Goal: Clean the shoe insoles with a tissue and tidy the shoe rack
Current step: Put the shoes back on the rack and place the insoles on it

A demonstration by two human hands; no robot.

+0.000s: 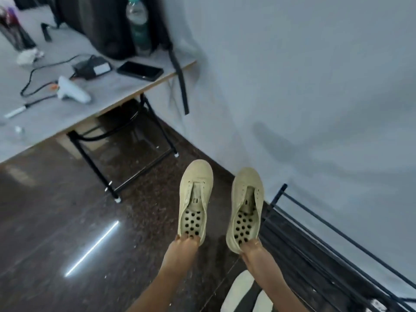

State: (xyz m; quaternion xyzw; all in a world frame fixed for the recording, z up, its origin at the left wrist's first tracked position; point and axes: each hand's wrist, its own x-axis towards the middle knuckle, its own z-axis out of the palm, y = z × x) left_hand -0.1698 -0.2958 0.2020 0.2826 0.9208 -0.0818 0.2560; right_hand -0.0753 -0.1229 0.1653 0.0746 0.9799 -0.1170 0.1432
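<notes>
Left hand [183, 246]: fingers hooked over the heel rim of the left shoe [195, 199], clamped on it. The fingertips reach into the heel opening.

Right hand [253, 247]: the same hold on the heel of the right shoe [245, 206], clamped on it.

Both shoes are held off the ground, side by side but apart, toes pointing away from the person and openings facing up.

Condition of shoes: beige canvas, no laces, tongues exposed. The inside base of each is bare, showing a perforated footbed with rows of round dark holes.

Two white insoles [238, 287] lie low in view beneath the right forearm, partly hidden by it.

The black shoe rack [292, 244] stands just right of the right shoe, against the wall [292, 86], with its thin rails running along the wall.

Surface and room: dark, speckled polished floor [67, 221] with a bright strip of reflected light, and a pale, plain wall. A grey-topped table [112, 91] on a black folding frame stands at upper left. It carries a phone [140, 70], a charger [92, 68] with a black cable, a white pistol-shaped tool [72, 91], a bottle [138, 30] and a dark backpack [101, 23].
</notes>
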